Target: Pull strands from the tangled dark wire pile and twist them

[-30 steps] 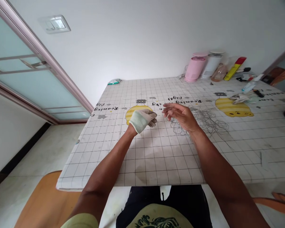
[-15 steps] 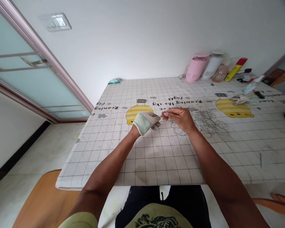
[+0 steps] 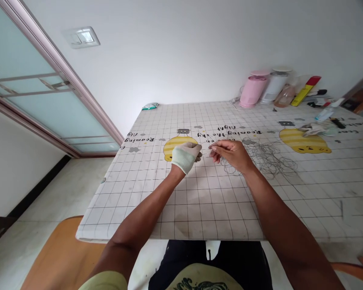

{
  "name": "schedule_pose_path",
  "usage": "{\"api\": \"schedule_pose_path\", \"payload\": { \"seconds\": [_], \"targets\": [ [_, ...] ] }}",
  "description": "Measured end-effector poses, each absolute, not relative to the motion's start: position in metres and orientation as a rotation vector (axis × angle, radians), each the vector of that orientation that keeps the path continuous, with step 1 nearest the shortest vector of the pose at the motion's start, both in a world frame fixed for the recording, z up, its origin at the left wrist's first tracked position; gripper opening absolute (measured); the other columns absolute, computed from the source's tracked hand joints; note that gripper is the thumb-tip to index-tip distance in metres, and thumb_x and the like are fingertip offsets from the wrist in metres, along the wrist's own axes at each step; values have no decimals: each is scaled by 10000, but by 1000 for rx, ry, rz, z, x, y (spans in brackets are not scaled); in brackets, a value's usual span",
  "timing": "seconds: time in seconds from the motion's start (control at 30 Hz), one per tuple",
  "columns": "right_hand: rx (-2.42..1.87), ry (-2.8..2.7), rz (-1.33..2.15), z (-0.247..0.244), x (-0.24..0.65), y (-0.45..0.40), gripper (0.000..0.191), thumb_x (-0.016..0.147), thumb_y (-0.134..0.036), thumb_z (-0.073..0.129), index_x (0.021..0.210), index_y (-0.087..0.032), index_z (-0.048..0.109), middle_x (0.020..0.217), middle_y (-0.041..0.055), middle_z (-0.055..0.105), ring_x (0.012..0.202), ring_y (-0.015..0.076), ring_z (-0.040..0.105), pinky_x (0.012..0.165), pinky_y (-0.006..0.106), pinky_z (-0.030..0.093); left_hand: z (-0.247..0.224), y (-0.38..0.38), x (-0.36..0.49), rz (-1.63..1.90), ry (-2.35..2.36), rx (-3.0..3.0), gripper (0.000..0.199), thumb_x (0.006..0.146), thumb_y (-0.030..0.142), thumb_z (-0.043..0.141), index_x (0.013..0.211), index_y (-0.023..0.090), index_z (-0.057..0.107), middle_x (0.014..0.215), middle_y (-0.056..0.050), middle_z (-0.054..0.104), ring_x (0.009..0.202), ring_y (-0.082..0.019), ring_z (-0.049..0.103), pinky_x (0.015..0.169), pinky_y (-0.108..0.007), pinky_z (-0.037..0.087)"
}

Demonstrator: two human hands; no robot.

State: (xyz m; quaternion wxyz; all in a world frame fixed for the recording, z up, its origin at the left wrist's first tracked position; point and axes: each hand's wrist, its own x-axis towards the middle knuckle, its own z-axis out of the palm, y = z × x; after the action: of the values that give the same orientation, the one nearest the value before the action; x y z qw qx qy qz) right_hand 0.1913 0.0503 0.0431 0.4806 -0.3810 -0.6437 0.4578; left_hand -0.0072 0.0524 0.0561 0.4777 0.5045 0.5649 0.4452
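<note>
My left hand (image 3: 186, 156), in a pale knitted work glove, is closed in a pinch over the table, its fingertips pointing right. Whatever it pinches is too small to make out. Facing it across a small gap, my bare right hand (image 3: 232, 154) has thumb and forefinger pressed together, with the other fingers curled below. Any fine strand in those fingertips is too thin to see clearly. Behind and to the right of that hand spreads a loose tangle of thin grey thread or wire (image 3: 268, 159), partly covered by the hand.
A checked tablecloth (image 3: 133, 205) covers the table. Along the back right stand a pink device (image 3: 253, 92), a white one (image 3: 274, 88), a bottle (image 3: 284, 96) and a yellow-red box (image 3: 305, 92). Another glove (image 3: 316, 129) lies at right. An orange chair (image 3: 54, 249) stands front left.
My hands have drawn slightly apart, widening the gap between their fingertips. The whole view has shifted a little, so the table appears lower and further right.
</note>
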Motion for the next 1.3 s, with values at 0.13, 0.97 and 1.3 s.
{"api": "schedule_pose_path", "payload": {
  "seconds": [0.13, 0.97, 1.3],
  "targets": [
    [-951, -1452, 1128, 37, 184, 54, 375, 870, -530, 822, 983, -172, 819, 836, 92, 789, 634, 187, 718, 524, 300, 570, 53, 57, -8, 1117, 1342, 1161, 142, 877, 221, 672, 745, 171, 680, 696, -54, 710, 561, -141, 645, 538, -253, 530],
    [-1260, -1204, 996, 28, 204, 66, 244, 830, -359, 830, 954, -149, 830, 625, 58, 716, 411, 140, 588, 300, 244, 480, 29, 42, 25, 1174, 1266, 1037, 149, 913, 209, 706, 1030, 145, 771, 807, -50, 772, 694, -155, 759, 708, -260, 618],
    [-1333, -1251, 967, 42, 206, 59, 179, 847, -240, 782, 979, -137, 845, 584, 52, 704, 377, 133, 564, 287, 241, 454, 28, 51, 14, 895, 1200, 1327, 93, 852, 156, 739, 943, 164, 752, 728, -23, 746, 673, -130, 730, 687, -217, 577]
  ]
}}
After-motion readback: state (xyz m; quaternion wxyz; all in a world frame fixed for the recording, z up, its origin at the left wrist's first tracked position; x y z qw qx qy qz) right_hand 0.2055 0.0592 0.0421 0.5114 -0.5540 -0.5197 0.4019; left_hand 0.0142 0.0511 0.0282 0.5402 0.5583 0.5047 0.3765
